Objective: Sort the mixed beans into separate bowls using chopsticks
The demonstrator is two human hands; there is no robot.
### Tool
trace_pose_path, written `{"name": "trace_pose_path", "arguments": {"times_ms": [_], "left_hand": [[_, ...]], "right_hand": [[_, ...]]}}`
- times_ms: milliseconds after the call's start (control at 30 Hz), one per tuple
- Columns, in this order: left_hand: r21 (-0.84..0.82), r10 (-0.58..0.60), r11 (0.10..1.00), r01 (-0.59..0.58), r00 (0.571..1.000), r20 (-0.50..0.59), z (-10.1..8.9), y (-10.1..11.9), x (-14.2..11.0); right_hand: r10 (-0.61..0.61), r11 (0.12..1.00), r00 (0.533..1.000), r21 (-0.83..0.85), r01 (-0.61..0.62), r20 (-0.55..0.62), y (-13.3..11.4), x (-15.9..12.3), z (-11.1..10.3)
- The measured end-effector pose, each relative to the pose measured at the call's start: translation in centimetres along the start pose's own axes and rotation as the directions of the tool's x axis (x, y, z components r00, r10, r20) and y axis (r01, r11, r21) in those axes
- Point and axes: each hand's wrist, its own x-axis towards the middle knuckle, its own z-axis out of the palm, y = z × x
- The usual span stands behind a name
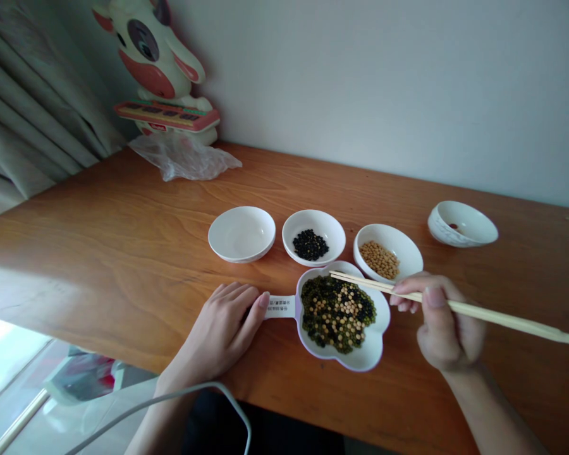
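A wooden table (123, 253) by a pale wall is seen.
Stiff, light chopsticks (455, 306) are pinched mid-shaft in the right hand (443, 325); the dish handle (281, 307) is touched by the flat, released left hand (225, 328).

The toy cow (154, 57) is cut off at the top edge; both forearms leave the frame at the bottom; the printing on the flower-shaped dish's handle (281, 307) is too small to read; the far right bowl (461, 223) holds perhaps one reddish speck.
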Motion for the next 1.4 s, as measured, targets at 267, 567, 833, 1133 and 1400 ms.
{"name": "trace_pose_path", "arguments": {"times_ms": [267,567,833,1133,1400], "left_hand": [[0.010,-0.007,1.000,0.007,1.000,0.017,-0.1,0.1,-0.1],[0.010,-0.002,1.000,0.002,1.000,0.000,-0.1,0.1,0.0],[0.004,0.004,1.000,-0.004,1.000,-0.006,0.0,0.1,0.0],[0.008,0.005,1.000,-0.005,1.000,-0.002,0.0,0.0,0.0],[0.023,0.013,1.000,-0.012,1.000,-0.007,0.1,-0.1,-0.1]], "right_hand": [[-0.167,0.956,0.964,-0.207,0.210,0.205,-0.2,0.4,-0.4],[-0.092,0.982,0.963,-0.138,0.130,0.253,-0.3,0.4,-0.5],[0.004,1.000,0.980,0.005,-0.005,0.200,0.1,0.4,-0.2],[0.030,0.993,0.991,0.110,-0.045,0.134,0.9,0.3,-1.0],[0.020,0.999,0.991,0.044,-0.026,0.134,1.4,0.0,-0.8]]}}
